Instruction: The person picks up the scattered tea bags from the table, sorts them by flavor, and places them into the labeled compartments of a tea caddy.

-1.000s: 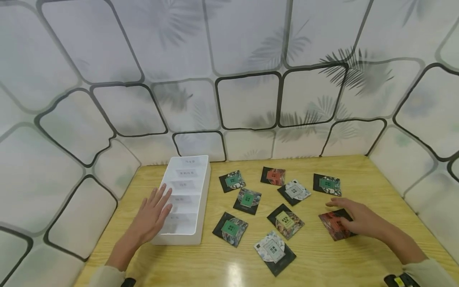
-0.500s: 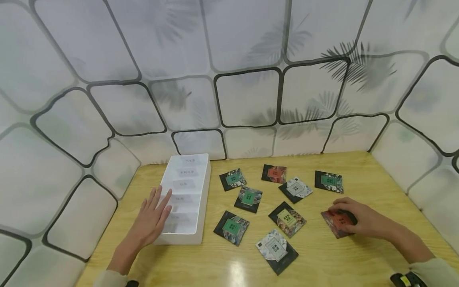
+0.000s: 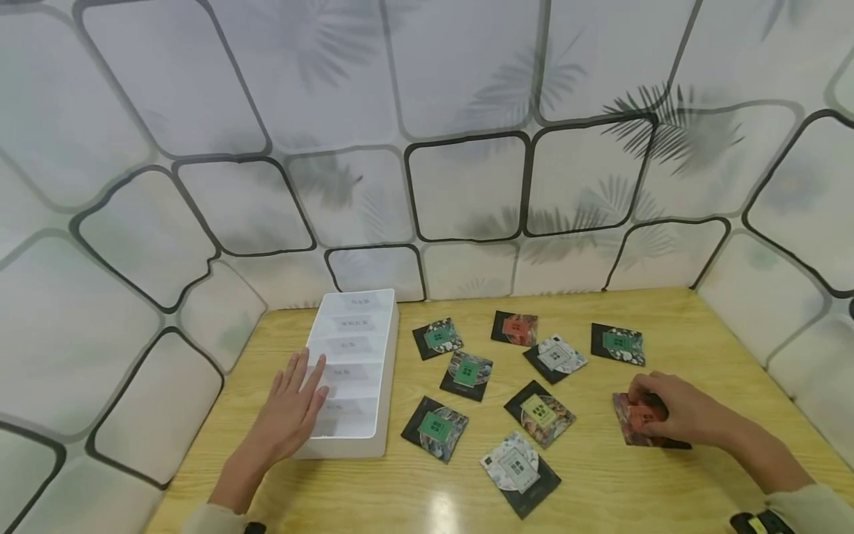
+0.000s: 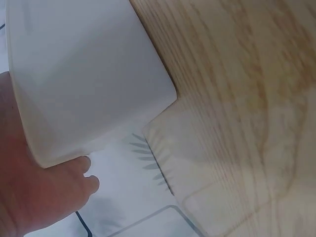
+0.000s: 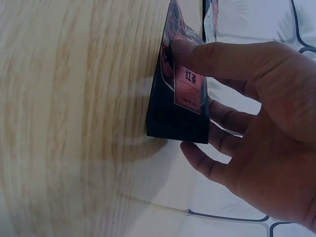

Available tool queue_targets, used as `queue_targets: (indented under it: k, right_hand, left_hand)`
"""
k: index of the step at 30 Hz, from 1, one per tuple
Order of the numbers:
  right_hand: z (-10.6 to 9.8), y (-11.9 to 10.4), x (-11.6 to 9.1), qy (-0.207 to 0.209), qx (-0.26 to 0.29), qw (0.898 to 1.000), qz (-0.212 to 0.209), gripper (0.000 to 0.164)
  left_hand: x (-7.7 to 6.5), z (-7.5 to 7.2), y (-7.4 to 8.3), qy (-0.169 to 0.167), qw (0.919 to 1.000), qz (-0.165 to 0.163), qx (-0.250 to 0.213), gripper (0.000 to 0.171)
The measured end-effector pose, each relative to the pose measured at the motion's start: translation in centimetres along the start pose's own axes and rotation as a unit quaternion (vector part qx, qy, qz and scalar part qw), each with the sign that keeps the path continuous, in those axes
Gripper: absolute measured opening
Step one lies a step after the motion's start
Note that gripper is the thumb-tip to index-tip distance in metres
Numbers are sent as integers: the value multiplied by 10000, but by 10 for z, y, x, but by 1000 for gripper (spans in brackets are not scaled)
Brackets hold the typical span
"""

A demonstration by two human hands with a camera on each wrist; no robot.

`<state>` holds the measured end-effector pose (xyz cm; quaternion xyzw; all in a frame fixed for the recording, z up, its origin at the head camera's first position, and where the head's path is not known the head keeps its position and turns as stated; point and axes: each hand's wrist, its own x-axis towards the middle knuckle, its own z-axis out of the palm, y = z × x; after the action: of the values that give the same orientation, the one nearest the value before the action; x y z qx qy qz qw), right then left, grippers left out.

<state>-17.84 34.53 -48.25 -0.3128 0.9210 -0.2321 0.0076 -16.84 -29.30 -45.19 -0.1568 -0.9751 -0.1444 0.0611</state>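
Note:
On the right of the table my right hand (image 3: pixel 683 411) pinches a red-labelled tea sachet (image 3: pixel 630 419). The right wrist view shows the thumb on the printed front of this tea sachet (image 5: pixel 187 106), which is raised and bent, with the other fingers behind it. At the left, my left hand (image 3: pixel 283 411) lies with straight fingers over the near left rim of a long white divided box (image 3: pixel 387 393). Its fingertips reach over the compartments. From the left wrist, the side of the white box (image 4: pixel 94 74) fills much of the view, and part of the left hand (image 4: pixel 42 182) shows beside it.
Several sachets lie spread between box and right hand: green-labelled (image 3: pixel 435 426), yellow-labelled (image 3: pixel 539 411), white-labelled (image 3: pixel 520 471) and another red-labelled sachet (image 3: pixel 515 328). The box has labelled compartments. A patterned curtain (image 3: pixel 467 193) stands behind and beside the wooden table (image 3: pixel 373 497).
My right hand has closed its fingers and thumb on the red-labelled tea sachet, which has tilted and bent in the grip. The left hand has stayed at the box.

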Motion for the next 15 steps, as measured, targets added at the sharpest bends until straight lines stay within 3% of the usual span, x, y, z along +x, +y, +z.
queue_targets:
  k: [8, 15]
  right_hand:
    - [-4, -4, -9, -196, 651, 9958, 607, 30]
    - [-6, -2, -16, -11, 870, 9955, 384, 25]
  left_hand:
    - [1, -4, 1, -66, 9999, -44, 99, 63]
    - [3, -2, -6, -9, 10000, -53, -11, 65]
